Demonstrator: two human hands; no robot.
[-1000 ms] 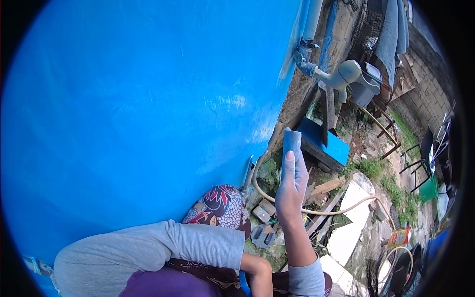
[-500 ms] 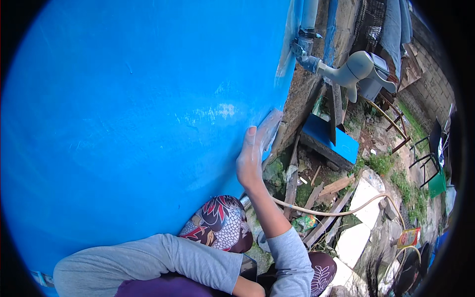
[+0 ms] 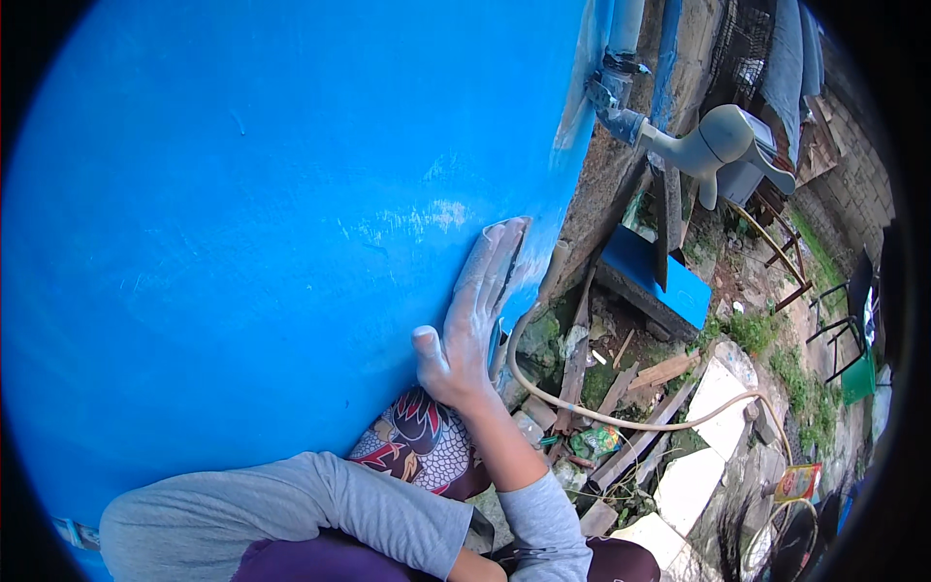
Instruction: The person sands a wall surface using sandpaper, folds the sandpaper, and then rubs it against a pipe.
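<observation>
My right hand (image 3: 466, 325) lies flat against a smooth blue painted wall (image 3: 223, 262), its fingers stretched upward and together, the thumb apart on the left. White dust coats the skin. Under the fingers, along their right side, shows the edge of a thin dark sheet (image 3: 508, 269) that looks like sandpaper, pressed to the wall by its right border. Just above and left of the fingers is a pale scuffed patch (image 3: 446, 214) on the paint. My left arm (image 3: 291, 504), in a grey sleeve, bends across the bottom; its hand is out of view.
At the upper right a pale tap (image 3: 713, 145) juts from a blue-smeared pipe (image 3: 626, 39). A blue-topped slab (image 3: 655, 276) and a beige hose (image 3: 640, 424) lie beyond the wall's edge, among planks, broken white tiles (image 3: 690, 485) and rubble. My patterned knee (image 3: 427, 436) is close to the wall.
My right hand has slid left and down along the wall, away from its right edge, with the sheet under its fingers. The view has shifted slightly.
</observation>
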